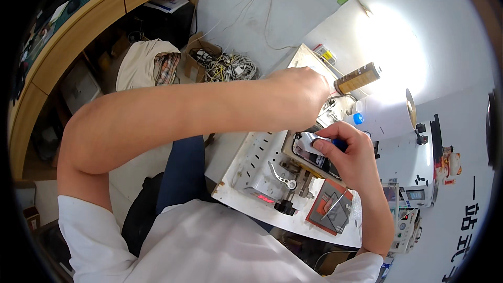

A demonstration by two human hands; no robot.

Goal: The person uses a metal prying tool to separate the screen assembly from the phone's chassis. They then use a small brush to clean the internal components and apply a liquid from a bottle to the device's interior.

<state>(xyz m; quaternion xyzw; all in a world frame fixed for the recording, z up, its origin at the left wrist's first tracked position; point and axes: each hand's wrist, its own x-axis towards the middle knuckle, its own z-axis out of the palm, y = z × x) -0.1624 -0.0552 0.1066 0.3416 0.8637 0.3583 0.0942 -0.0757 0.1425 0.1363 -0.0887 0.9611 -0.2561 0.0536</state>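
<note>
My left hand point(301, 94) is stretched across the far part of the workbench, curled into a fist. Its fingertips are turned away, so what they hold, if anything, is hidden. My right hand point(352, 152) pinches a shiny silvery piece point(313, 142) between thumb and fingers, with something blue point(340, 144) showing beneath the fingers. Both hands are over a dark, phone-like device point(320, 161) on a bench machine point(264, 165), which has a metal lever point(282, 176), a black knob point(285, 207) and a red lit display.
Beyond my left hand stands a brown spray can point(359, 77), near a large white roll point(385, 116) and a blue-capped bottle point(358, 119). A thin metal tool point(334, 205) lies on an orange-edged mat point(317, 219). Bundled cables point(233, 67) lie on the floor beside a carton.
</note>
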